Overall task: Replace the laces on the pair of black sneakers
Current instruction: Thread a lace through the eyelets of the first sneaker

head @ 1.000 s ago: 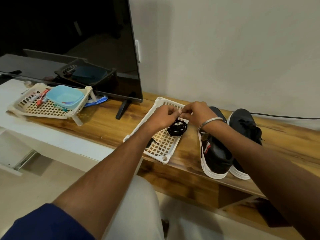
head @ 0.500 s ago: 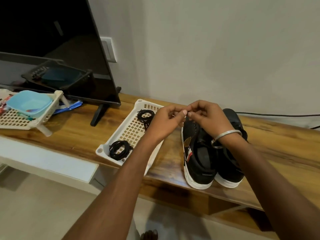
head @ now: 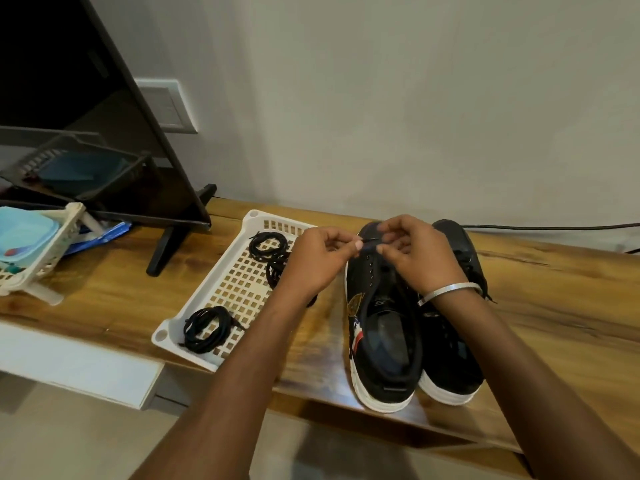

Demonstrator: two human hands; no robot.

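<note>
At the far left of the wooden shelf we see a white rack holding a light blue container, then the television on its black stand, then a white perforated tray with coiled black laces at its near end and more at its far end. Our left hand and right hand meet over the toe of the left black sneaker, each pinching a black lace tip stretched between them. The right black sneaker sits touching it, partly under our right wrist with its silver bangle.
</note>
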